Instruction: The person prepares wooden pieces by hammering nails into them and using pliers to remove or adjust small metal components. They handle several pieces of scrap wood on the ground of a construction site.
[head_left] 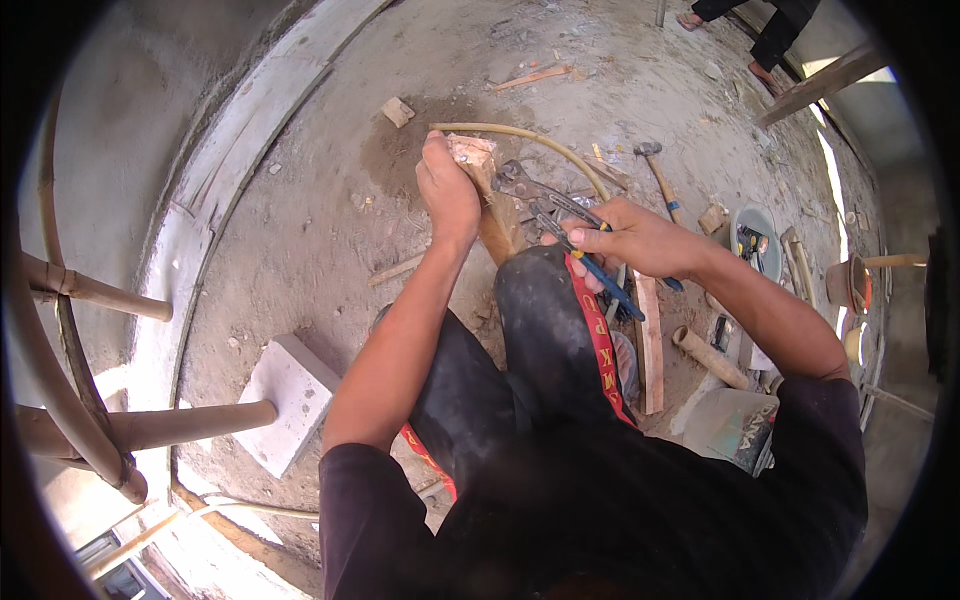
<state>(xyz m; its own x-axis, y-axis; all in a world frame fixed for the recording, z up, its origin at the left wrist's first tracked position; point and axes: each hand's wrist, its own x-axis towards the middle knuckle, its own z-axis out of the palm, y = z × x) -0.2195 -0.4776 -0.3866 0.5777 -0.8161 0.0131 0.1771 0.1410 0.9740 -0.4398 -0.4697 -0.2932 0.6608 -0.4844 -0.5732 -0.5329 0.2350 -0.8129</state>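
My left hand is closed around the upper end of a short wooden piece, which stands tilted in front of my knees. Its top end looks rough and pinkish. In my right hand is a pair of pincers with dark blue handles. The metal jaws are right beside the wood, near its upper part; whether they touch it I cannot tell. My fingers wrap round the handles, which stand somewhat apart. A pale yellow hose curves behind the wood and passes near my right hand.
A hammer lies on the dirt floor to the right, near a grey bucket of tools. Beside my right leg are a wooden strip and a bamboo piece. Bamboo poles and a pale block stand left. Another person's legs show at far right.
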